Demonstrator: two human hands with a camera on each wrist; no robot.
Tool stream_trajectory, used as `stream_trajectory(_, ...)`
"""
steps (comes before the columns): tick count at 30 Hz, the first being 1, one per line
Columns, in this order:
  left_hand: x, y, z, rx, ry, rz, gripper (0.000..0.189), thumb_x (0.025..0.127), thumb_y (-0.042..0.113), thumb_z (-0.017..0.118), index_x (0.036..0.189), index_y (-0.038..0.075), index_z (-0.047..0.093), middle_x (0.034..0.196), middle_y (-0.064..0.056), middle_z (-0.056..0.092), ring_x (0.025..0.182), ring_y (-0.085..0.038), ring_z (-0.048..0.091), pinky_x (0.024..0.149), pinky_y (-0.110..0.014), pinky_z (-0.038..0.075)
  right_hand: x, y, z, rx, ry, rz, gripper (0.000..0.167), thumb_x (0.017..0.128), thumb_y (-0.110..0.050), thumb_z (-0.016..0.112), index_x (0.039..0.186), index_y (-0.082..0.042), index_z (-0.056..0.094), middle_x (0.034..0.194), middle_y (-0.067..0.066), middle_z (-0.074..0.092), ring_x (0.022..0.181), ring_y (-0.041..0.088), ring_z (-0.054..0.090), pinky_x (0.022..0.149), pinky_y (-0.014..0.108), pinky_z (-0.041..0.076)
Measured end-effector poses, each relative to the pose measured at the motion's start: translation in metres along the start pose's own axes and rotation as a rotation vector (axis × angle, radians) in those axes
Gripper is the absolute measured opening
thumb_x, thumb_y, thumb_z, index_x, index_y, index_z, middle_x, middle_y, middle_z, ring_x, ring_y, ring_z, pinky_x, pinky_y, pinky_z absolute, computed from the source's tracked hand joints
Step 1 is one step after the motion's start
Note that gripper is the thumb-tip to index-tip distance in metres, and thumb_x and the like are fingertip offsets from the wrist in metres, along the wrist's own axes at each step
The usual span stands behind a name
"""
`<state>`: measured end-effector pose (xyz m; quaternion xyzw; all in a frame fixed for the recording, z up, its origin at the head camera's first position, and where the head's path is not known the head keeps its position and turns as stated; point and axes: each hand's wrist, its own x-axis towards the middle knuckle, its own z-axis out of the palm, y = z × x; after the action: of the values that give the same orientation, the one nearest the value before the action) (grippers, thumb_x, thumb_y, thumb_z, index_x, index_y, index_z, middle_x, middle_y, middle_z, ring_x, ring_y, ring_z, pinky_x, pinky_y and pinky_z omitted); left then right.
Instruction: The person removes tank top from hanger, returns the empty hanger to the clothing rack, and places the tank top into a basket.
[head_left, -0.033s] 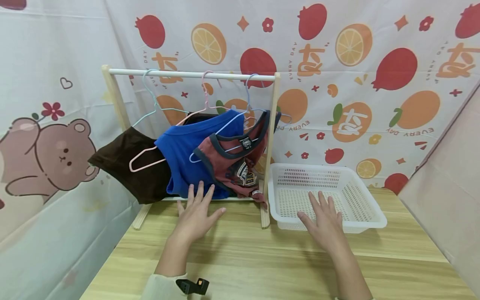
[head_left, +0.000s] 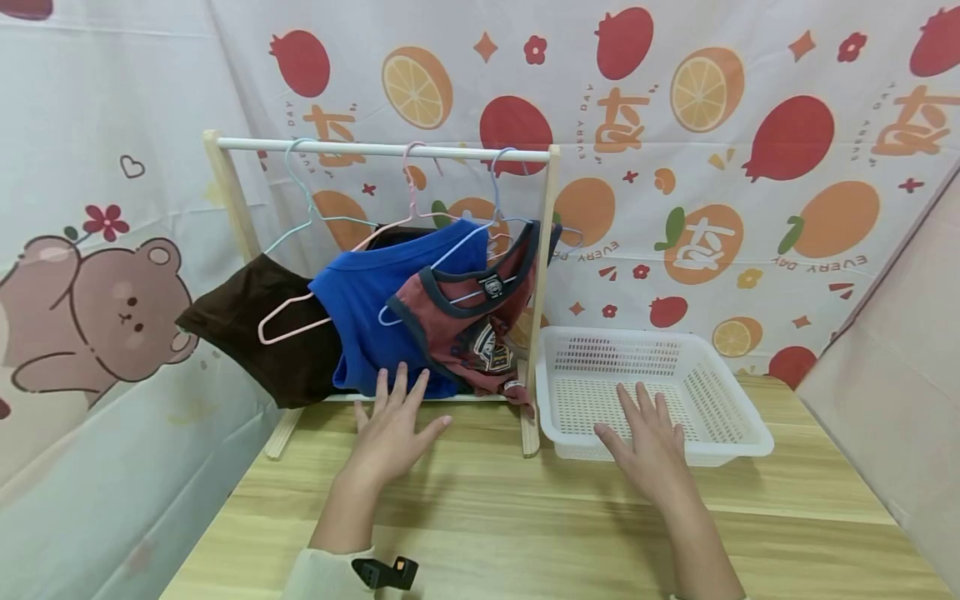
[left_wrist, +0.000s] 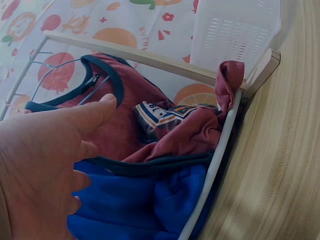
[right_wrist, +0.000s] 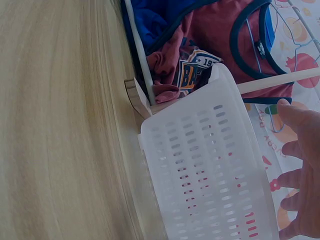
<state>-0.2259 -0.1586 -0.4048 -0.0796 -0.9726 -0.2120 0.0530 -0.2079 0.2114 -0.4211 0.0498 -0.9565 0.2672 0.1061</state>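
Note:
My left hand [head_left: 392, 437], fingers spread and holding nothing, is in front of the clothes rack, its fingertips overlapping the hem of a blue tank top [head_left: 397, 304]. My right hand [head_left: 651, 448] has its fingers extended over the front of a white plastic basket [head_left: 652, 337] and grips nothing. From the rack's white top rail [head_left: 352, 148] hang a dark brown garment [head_left: 262, 333] on a mint hanger, the blue top on a pink hanger and a dusty-red tank top [head_left: 468, 333] with dark trim on a light blue hanger. All three garments hang askew.
The small rack has wooden side posts [head_left: 542, 292] and feet on the wood-grain table [head_left: 480, 533]. Right beside its right post stands the basket, with slotted walls. Behind them hangs a fruit-printed cloth [head_left: 465, 75]; a bear-printed cloth [head_left: 97, 467] borders the left.

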Motion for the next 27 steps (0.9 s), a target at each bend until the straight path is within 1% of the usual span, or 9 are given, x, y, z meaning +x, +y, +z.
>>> stream_trajectory(5,-0.0001,0.0,0.0004,-0.005,0.001,0.004,0.093,0.087,0.079,0.038,0.158,0.022,0.019,0.165,-0.015,0.0,0.15,-0.04,-0.013,0.103,-0.08,-0.001,0.0003,-0.0001,0.0006,0.002,0.004,-0.003,0.078,0.095,-0.059,0.052,0.156,-0.015,0.028,0.163,0.02,0.014,0.149,0.047,0.002,0.104,0.08,0.004)
stream_trajectory(11,0.0003,0.0007,-0.0008,-0.008,0.004,0.005,0.093,0.087,0.079,0.039,0.158,0.022,0.019,0.166,-0.014,0.0,0.15,-0.039,-0.013,0.103,-0.08,-0.002,0.0003,0.0003,0.0009,0.011,0.004,-0.002,0.081,0.094,-0.062,0.05,0.156,-0.016,0.027,0.163,0.019,0.014,0.149,0.046,0.002,0.105,0.079,0.004)
stream_trajectory(17,0.0005,0.0013,-0.0013,-0.01,0.004,0.0,0.093,0.087,0.079,0.039,0.158,0.022,0.019,0.165,-0.015,0.0,0.15,-0.04,-0.013,0.103,-0.079,-0.004,0.0004,-0.0001,0.0003,0.014,0.006,-0.006,0.081,0.094,-0.061,0.051,0.156,-0.015,0.027,0.163,0.019,0.014,0.149,0.047,0.002,0.105,0.079,0.004)
stream_trajectory(21,0.001,0.0013,-0.0011,-0.009,0.007,0.003,0.093,0.087,0.079,0.039,0.158,0.021,0.019,0.165,-0.015,0.0,0.15,-0.039,-0.013,0.103,-0.08,-0.003,0.0006,0.0004,-0.0001,0.012,0.01,-0.007,0.081,0.094,-0.062,0.05,0.156,-0.016,0.026,0.163,0.019,0.015,0.149,0.046,0.002,0.105,0.079,0.005)
stream_trajectory(27,0.0009,0.0005,-0.0016,-0.01,0.006,0.003,0.092,0.088,0.077,0.04,0.158,0.021,0.02,0.165,-0.015,0.0,0.15,-0.04,-0.013,0.103,-0.08,-0.004,-0.0006,0.0008,0.0004,0.031,0.013,-0.013,0.08,0.094,-0.058,0.054,0.156,-0.016,0.027,0.163,0.019,0.016,0.149,0.046,0.003,0.104,0.079,0.005)
